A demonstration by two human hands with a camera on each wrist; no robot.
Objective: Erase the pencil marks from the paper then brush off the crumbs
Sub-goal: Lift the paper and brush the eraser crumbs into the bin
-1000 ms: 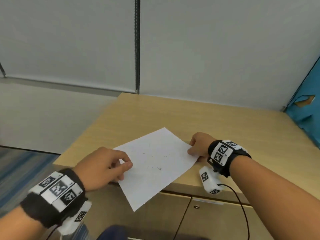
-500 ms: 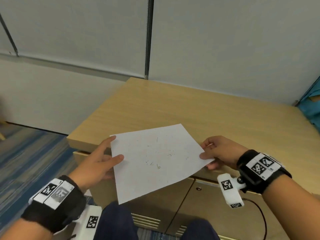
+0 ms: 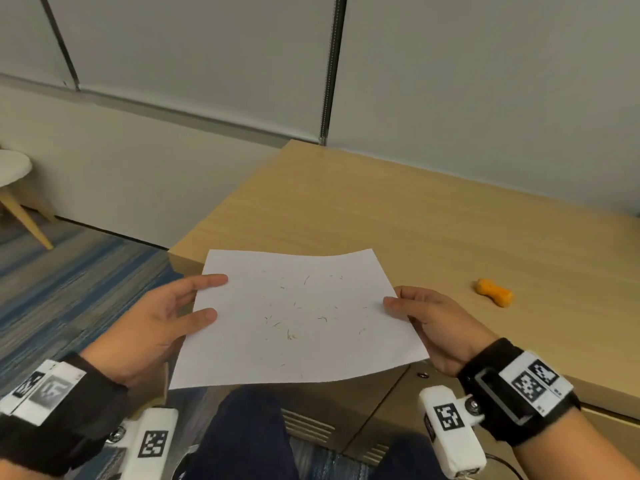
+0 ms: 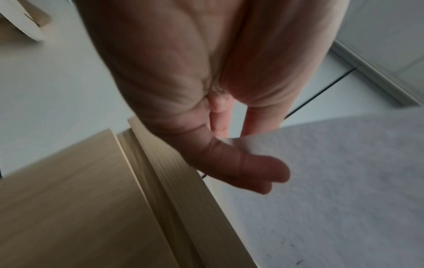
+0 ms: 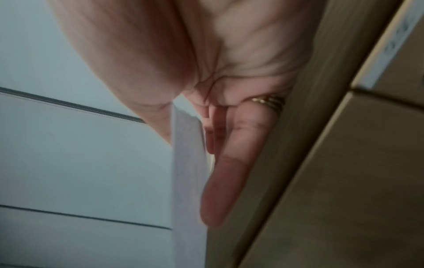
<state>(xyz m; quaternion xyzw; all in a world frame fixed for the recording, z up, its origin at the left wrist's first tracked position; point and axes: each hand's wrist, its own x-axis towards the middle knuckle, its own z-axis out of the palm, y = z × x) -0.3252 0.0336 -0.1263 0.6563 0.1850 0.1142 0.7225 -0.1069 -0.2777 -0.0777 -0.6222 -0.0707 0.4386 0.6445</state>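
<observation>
white paper sheet [image 3: 298, 320] held off the wooden desk [image 3: 415, 237], out past its near edge, above the lap, slightly bowed. scattered across its face, thin dark eraser crumbs [image 3: 289, 336]. left edge pinched by the left hand [image 3: 156, 327]: thumb on top, index finger stretched along the edge, remaining fingers [image 4: 241, 168] beneath the sheet, pressed together. right edge pinched by the right hand [image 3: 436, 323]: thumb on top, fingers [image 5: 224, 181] straight and close together underneath, a ring on one. orange eraser [image 3: 493, 292] lying on the desk, well apart, right of the sheet. cabinet doors [image 3: 346, 410] below the desk edge.
</observation>
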